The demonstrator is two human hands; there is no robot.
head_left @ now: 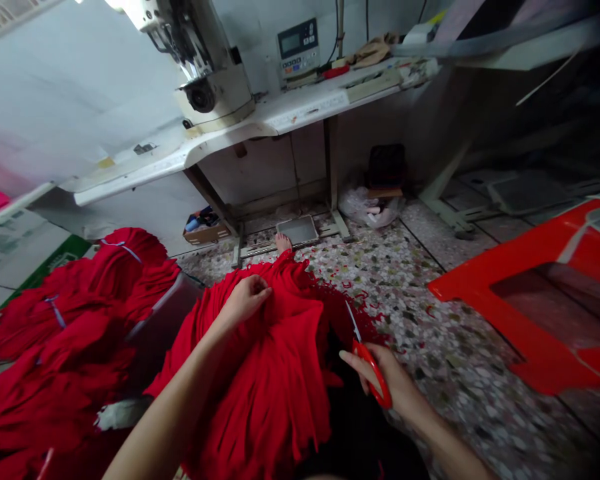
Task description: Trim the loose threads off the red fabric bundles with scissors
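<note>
A seated person works over a spread of red cloth pieces (285, 347) draped across the lap and down toward a bare foot (283, 243), below a sewing machine (227, 93) on a white table (153, 170). The left hand (246, 299) rests on top of the pieces, its fingers curled in toward the thumb; whether cloth is pinched between them cannot be told. The right hand (395, 381) grips the handles of red-handled scissors (375, 375), fingers wrapped around them, with the slim blades angled up and apart from the cloth, just beside its edge.

The work appears well under way: small red scraps (361, 308) litter the speckled floor (430, 353) beside the pieces, which suggests that some cutting is done. At the person's left, more red bundles (125, 260) are heaped in and around a pale-rimmed container (167, 310), several bound with light ties (56, 312). The pieces on the lap lie fanned out, with no tie visible around them; how many are trimmed and how many are left uncut cannot be told.
</note>
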